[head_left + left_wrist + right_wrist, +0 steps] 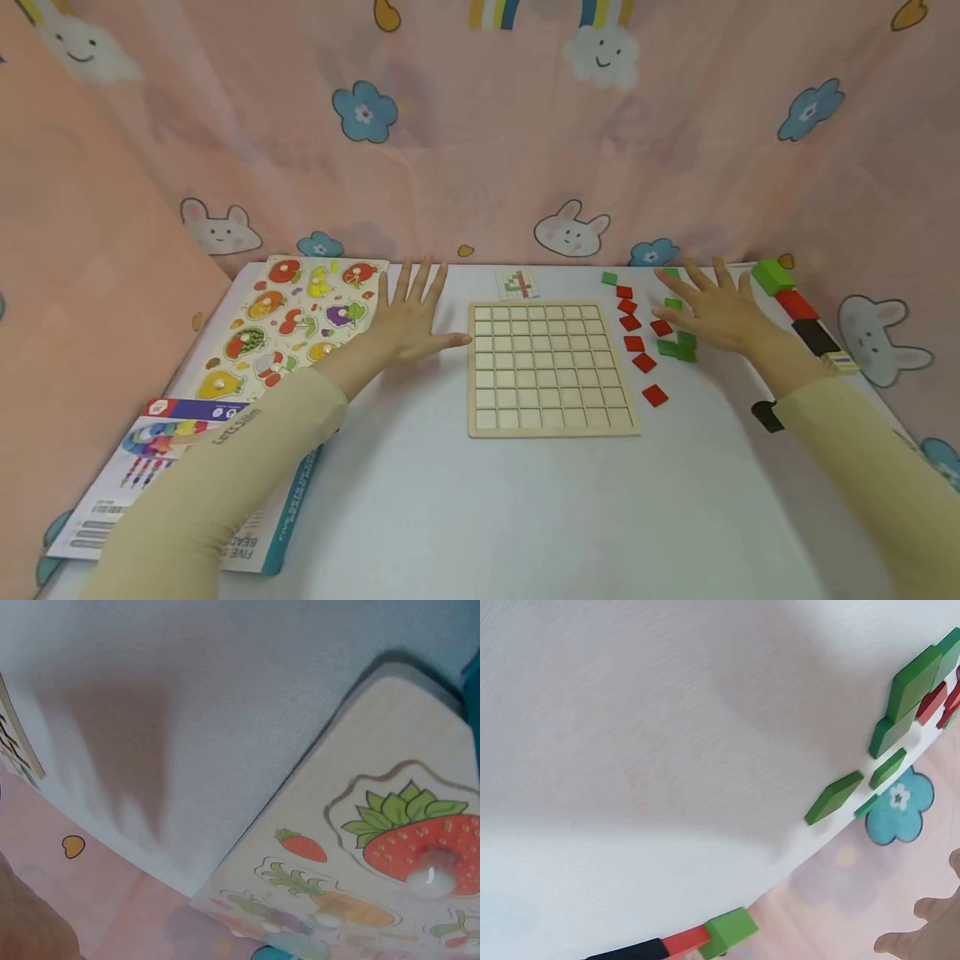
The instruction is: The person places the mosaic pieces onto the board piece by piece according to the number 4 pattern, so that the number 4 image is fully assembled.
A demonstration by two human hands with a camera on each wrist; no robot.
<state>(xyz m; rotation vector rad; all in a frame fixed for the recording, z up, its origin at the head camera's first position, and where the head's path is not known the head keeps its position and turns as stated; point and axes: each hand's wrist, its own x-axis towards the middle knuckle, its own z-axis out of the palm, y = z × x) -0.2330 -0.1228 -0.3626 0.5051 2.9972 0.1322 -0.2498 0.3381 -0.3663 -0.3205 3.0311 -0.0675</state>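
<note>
My left hand (411, 321) hovers with spread fingers between the fruit puzzle board (255, 321) and a wooden grid board (553, 430); its thumb tip is at the grid's left edge, and whether it touches cannot be told. Fingers also spread, my right hand (716, 310) is above the right side of the table, holding nothing. It partly covers a group of green square tiles (669, 347). Several red square tiles (633, 343) lie loosely between the grid and that hand. Behind the grid sits a small pattern card (517, 284) with green and red squares.
A boxed bead set (277, 533) lies at the left front, partly under the left sleeve. Along the right edge are a green block (772, 277), a red block (797, 305) and a black piece (816, 337). A pink patterned curtain (465, 150) borders the table.
</note>
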